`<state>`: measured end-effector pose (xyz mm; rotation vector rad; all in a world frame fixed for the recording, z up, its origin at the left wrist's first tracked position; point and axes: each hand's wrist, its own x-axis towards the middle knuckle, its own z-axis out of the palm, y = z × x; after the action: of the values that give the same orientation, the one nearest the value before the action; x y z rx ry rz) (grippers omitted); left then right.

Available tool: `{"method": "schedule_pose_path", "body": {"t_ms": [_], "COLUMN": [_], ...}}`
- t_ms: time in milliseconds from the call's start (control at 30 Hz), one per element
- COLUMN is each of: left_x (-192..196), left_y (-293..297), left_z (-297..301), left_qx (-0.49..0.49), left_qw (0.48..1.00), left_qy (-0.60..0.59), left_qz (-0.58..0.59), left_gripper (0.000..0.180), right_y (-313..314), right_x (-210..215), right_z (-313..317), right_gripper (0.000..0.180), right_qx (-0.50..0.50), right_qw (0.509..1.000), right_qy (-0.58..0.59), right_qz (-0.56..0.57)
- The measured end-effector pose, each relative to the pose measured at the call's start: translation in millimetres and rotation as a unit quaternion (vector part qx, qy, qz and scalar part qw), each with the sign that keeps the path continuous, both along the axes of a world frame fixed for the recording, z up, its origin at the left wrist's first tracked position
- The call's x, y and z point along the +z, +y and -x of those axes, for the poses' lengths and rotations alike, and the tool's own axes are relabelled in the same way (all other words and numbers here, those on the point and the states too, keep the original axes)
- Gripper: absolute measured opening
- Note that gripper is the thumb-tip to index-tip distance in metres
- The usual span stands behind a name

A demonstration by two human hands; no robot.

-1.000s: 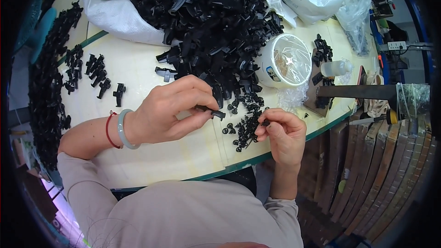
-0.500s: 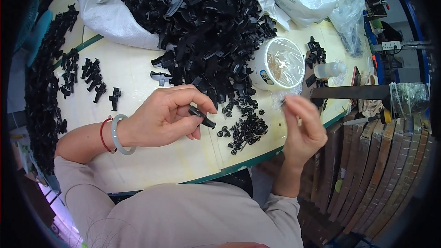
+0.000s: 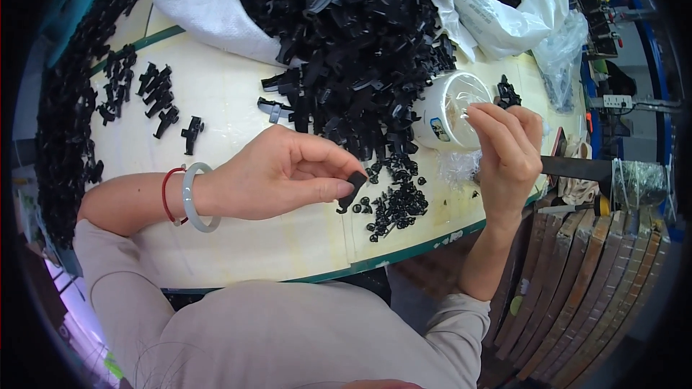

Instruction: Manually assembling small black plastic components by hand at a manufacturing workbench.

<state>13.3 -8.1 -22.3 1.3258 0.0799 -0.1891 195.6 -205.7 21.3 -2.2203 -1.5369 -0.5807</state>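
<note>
My left hand [image 3: 288,176] pinches a small black plastic clip part [image 3: 352,191] between thumb and forefinger, just left of a pile of tiny black round pieces [image 3: 396,209]. My right hand [image 3: 510,162] is raised in front of a white tub [image 3: 435,115] whose mouth is partly covered with clear film. Its thumb and fingertips are pressed together; whatever lies between them is too small to make out. Beyond my left hand rises a large heap of loose black plastic parts [image 3: 360,50], spilling toward me.
White woven sacks [image 3: 209,21] flank the heap. Several assembled black clips [image 3: 162,97] lie in short rows at left, beside a long dark mass of parts [image 3: 65,130]. A dark metal bar [image 3: 577,167] juts over the table's right edge, above stacked brown boards [image 3: 577,266].
The left hand has tilted the black part so it points more upright. My right hand has moved up and right, toward the tub's mouth. The whole view has shifted slightly.
</note>
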Motion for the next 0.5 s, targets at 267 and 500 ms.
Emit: {"method": "schedule_pose_path", "body": {"t_ms": [267, 500], "left_x": [6.0, 7.9], "left_y": [-3.8, -1.5], "left_z": [-3.1, -1.4], "left_qx": [-0.010, -0.013], "left_qw": [0.979, 0.975], "left_qy": [0.111, 0.133], "left_qz": [0.172, 0.175], "left_gripper": [0.027, 0.028], "right_y": [-2.0, 10.9], "right_x": [-15.7, -35.1], "right_z": [65.1, 91.8], "right_gripper": [0.025, 0.023], "right_qx": [0.023, 0.081], "right_qw": [0.913, 0.914], "right_qy": [0.349, 0.343], "right_qz": [-0.208, -0.199]}}
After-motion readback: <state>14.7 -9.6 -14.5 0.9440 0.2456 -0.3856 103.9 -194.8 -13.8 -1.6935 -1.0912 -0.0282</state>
